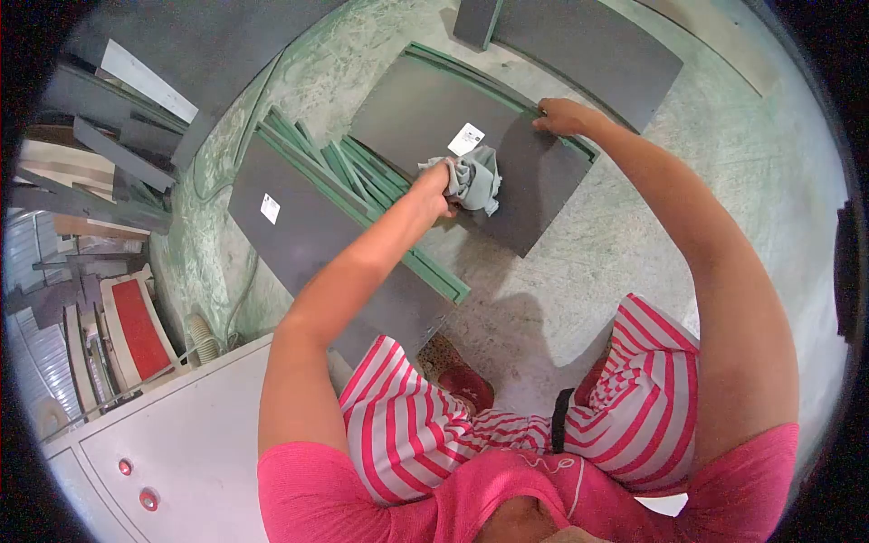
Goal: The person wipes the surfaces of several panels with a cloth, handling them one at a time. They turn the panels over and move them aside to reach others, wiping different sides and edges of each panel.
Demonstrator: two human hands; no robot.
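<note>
A dark grey panel (425, 118) with a white label (466, 138) lies on the floor in front of me. My left hand (437, 184) is closed on a crumpled grey cloth (475, 176) and presses it on the panel's surface just below the label. At the panel's far right edge, my right hand (561, 116) grips the rim, fingers curled over it. Both arms reach forward and down from my pink shirt and striped trousers.
A second dark panel (308, 226) with a small label lies to the left, with green strips (362, 176) between the two. Another grey board (588, 50) lies beyond. A white cabinet (154, 452) stands at lower left, stacked boards (100, 181) at far left. The floor is worn green concrete.
</note>
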